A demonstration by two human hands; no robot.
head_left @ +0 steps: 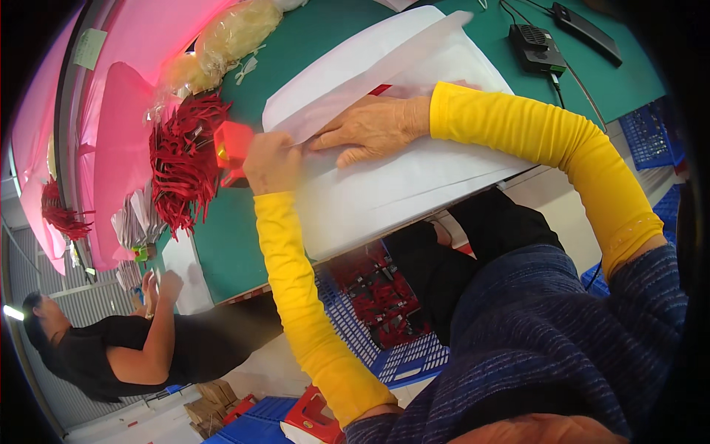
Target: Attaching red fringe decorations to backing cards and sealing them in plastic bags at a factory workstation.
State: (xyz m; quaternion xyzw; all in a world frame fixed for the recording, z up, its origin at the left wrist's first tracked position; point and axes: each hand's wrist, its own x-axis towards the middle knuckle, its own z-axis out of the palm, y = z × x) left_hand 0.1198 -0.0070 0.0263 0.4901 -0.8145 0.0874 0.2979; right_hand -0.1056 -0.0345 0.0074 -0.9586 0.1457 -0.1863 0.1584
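My left hand [272, 164], blurred by motion, is closed beside a red device that looks like a tape dispenser [233, 148]. Whatever its fingers may hold is hidden. My right hand [370, 132] lies flat and open on a stack of white sheets [399, 181], its fingertips pointing toward my left hand. A thin translucent sheet [362, 74] rises at a slant over the far side of the stack, and its lower corner meets the gap between my hands. Just beyond my right knuckles, a bit of a red item [381, 89] shows, mostly covered.
Bundles of red straps [188, 159] hang at the left, near yellowish plastic bags [237, 37]. On the green table [325, 33], a black device with a cable [536, 48] sits far right. A blue basket [399, 362] of red-and-black pieces stands below. Another person [118, 340] works at left.
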